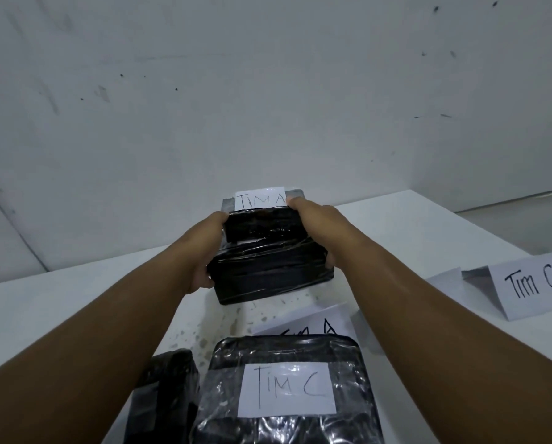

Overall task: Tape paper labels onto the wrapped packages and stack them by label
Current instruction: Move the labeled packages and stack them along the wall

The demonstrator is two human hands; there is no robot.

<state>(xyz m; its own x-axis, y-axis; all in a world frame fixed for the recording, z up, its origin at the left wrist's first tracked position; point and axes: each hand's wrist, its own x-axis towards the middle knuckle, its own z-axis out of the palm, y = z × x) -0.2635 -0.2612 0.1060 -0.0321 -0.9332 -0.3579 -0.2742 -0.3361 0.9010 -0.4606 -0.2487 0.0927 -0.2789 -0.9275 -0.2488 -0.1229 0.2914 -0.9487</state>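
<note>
Both hands out in front, mid-frame. Left hand [205, 251] and right hand [313, 225] clamp a black plastic-wrapped package [268, 257] from its two sides, fingers curled round the edges, pkg between the palms. It sits on or just above another pkg w/ a white paper label [260, 200] reading "TIM A" at centre frame; can't tell if they touch.

Bottom centre: second wrapped package [287, 389] flat on the white desk [59, 315], label "TIM C" [287, 389] taped on top. Just left of it, a third dark wrapped pkg [165, 389], partly hidden by the left forearm.

Folded paper sign "Tim C" [531, 283] stands at right edge of frame. Another sheet [306, 325], lettering partly hidden, lies just behind the bottom pkg.
</note>
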